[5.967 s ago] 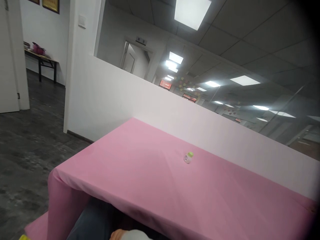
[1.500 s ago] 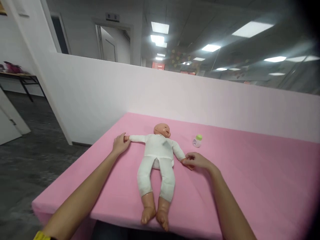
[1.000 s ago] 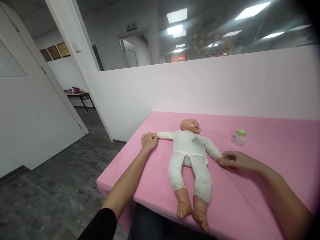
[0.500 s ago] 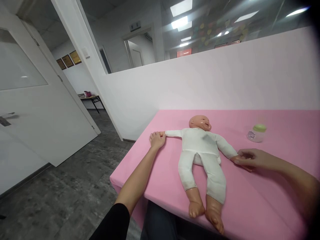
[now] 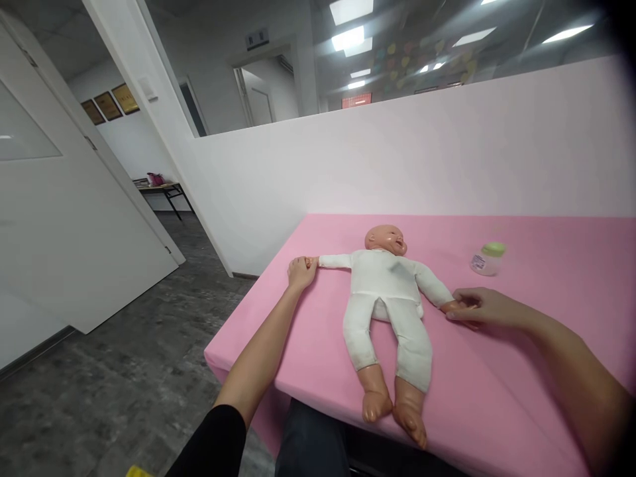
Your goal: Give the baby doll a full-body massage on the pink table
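Fingers of the left hand [image 5: 301, 273] curl over one hand of a doll [image 5: 383, 275]; those of the right hand [image 5: 489, 308] pinch the other. Beneath both spreads a pink-covered table [image 5: 318, 338]. Between them lies the doll, on its back in white, head [image 5: 380, 238] beyond the fingers and turned rightward, legs [image 5: 415, 348] nearer than them. It looks fully laid out: arms spread, both its hands held, while its legs and bare feet [image 5: 376, 404] are untouched. Beyond the right fingers, apart from them, stands a jar [image 5: 485, 265], also untouched, its green lid [image 5: 493, 249] on; whether anything is inside cannot be told.
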Motion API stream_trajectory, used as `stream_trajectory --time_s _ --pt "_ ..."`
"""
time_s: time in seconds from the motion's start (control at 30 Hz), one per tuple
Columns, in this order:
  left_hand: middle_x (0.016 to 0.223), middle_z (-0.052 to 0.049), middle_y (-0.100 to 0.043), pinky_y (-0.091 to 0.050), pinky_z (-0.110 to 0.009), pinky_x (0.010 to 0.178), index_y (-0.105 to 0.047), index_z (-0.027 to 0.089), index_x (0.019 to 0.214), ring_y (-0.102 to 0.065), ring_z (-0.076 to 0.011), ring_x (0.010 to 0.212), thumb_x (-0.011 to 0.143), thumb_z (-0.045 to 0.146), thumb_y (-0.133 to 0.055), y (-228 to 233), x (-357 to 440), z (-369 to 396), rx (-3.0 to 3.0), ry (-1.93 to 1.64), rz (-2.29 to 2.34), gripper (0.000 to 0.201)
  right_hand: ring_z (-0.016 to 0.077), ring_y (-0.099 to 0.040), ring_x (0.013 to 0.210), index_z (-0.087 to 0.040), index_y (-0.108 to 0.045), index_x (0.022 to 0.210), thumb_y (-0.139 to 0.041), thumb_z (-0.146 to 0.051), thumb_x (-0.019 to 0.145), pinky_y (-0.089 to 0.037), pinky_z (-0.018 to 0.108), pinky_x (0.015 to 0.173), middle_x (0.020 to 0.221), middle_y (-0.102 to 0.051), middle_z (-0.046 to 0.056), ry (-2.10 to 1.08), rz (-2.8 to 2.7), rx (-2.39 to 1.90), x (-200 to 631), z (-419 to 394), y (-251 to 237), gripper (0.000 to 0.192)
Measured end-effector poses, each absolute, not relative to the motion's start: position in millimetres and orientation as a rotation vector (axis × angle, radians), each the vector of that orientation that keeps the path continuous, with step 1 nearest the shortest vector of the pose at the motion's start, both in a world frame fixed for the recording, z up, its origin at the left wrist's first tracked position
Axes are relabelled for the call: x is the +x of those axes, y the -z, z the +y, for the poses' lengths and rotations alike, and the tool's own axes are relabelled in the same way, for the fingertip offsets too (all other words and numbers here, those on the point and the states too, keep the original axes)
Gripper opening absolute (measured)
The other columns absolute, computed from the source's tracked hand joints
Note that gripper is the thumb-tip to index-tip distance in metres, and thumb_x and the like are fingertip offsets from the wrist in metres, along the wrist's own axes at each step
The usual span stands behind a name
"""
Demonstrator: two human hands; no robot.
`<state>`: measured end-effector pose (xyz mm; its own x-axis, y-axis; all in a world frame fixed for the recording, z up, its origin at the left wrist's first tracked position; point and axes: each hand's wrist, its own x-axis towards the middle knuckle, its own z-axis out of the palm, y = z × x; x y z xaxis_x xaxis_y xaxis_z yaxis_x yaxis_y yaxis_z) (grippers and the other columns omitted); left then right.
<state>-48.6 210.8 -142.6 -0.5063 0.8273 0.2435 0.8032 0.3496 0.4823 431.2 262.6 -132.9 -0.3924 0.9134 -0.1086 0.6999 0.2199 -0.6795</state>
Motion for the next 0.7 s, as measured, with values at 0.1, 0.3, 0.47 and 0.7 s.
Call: stream_trajectory --time_s 0.1,0.3,0.47,0.7 --pt "0.128 -0.020 -0.069 -0.042 -0.039 0.097 -0.068 0.016 0.116 -0.060 -0.0320 0.123 0.099 0.048 -0.051 141.9 -51.2 211.8 1.540 -0.905 2.530 0.040 0.0214 -0.063 0.065 -0.024 -0.059 0.067 -0.080 -0.059 0.072 -0.047 0.033 0.066 0.066 -0.069 0.007 -1.190 -2.310 -1.446 432.4 265.2 128.0 0.041" --pt "0.123 -0.015 -0.072 -0.045 -0.036 0.092 -0.066 0.017 0.116 -0.063 -0.0284 0.116 0.095 0.044 -0.060 142.1 -56.2 214.2 1.541 -1.037 2.455 0.034 0.0182 -0.058 0.064 -0.022 -0.053 0.071 -0.077 -0.057 0.076 -0.044 0.030 0.064 0.066 -0.066 0.003 -1.206 -2.288 -1.407 430.9 260.2 120.3 0.043" --pt "0.116 -0.012 -0.074 -0.048 -0.033 0.087 -0.062 0.019 0.119 -0.067 -0.0252 0.106 0.092 0.046 -0.065 139.4 -55.9 215.6 1.498 -1.152 2.369 0.038 0.0176 -0.056 0.064 -0.021 -0.055 0.074 -0.078 -0.057 0.074 -0.042 0.030 0.064 0.068 -0.065 0.002 -1.229 -2.276 -1.396 431.1 258.6 114.9 0.043" --pt "0.109 -0.006 -0.074 -0.049 -0.030 0.082 -0.062 0.023 0.109 -0.069 -0.0225 0.100 0.087 0.043 -0.068 136.0 -53.7 215.3 1.322 -1.504 2.100 0.030 0.0177 -0.056 0.069 -0.020 -0.062 0.078 -0.080 -0.051 0.069 -0.041 0.029 0.065 0.073 -0.064 0.001 -1.170 -2.262 -1.404 433.6 257.8 107.6 0.037"
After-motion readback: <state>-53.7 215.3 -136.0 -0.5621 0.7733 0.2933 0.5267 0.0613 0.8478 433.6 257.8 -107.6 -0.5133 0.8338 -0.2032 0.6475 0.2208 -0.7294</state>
